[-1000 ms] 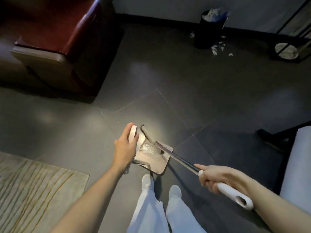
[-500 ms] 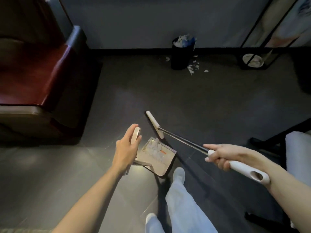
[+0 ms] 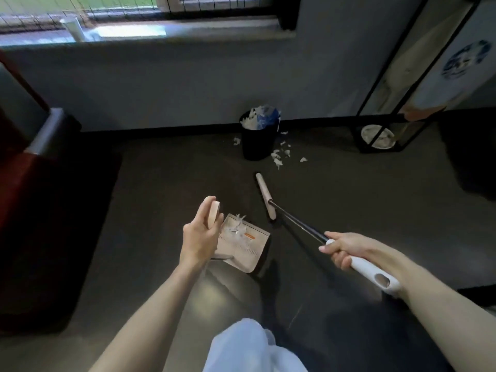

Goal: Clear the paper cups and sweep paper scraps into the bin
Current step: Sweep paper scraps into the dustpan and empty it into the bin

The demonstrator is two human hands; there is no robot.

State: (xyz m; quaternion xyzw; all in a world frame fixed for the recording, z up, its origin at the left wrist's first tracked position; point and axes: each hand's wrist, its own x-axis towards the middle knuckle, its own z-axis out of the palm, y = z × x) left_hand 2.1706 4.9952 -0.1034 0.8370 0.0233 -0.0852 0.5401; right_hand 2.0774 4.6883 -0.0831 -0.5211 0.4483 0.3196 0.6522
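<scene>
White scraps (image 3: 279, 157) lie just far-right of broom head (image 3: 265, 196), beside bin (image 3: 259, 142) | head's axis runs near-far | right fingers (image 3: 338, 260) clamped on broom, nearer | left fingers (image 3: 204, 214) grip dustpan (image 3: 243, 247) handle.

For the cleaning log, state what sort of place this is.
Probably an office lounge or waiting area: a red armchair stands on the left, a framed poster stand on the right, and a small black bin sits against the wall below the window.
</scene>
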